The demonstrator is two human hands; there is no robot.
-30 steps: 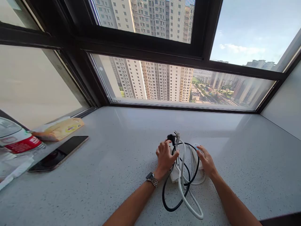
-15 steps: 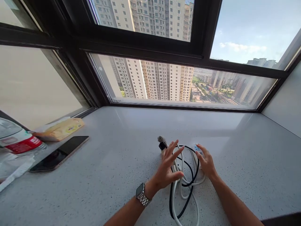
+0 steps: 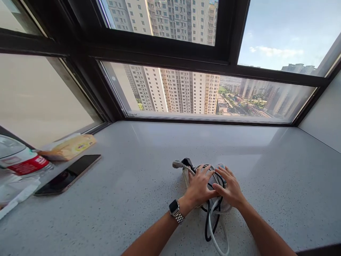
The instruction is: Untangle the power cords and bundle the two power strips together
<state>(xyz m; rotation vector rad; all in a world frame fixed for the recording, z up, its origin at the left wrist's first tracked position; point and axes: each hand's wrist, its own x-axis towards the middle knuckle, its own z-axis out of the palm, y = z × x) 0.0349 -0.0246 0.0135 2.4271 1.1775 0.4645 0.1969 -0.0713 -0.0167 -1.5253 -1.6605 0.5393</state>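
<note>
Speckled grey stone windowsill under city-view windows, left hand and right hand pressed flat, fingers spread, on bundled black and white power cords, black phone far left.

Black cable, white cable, speckled grey-white sill, red-labelled bottle.

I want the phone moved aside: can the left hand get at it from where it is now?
Probably yes: the left hand rests on the cable bundle, and only bare counter lies between it and the phone.
</note>
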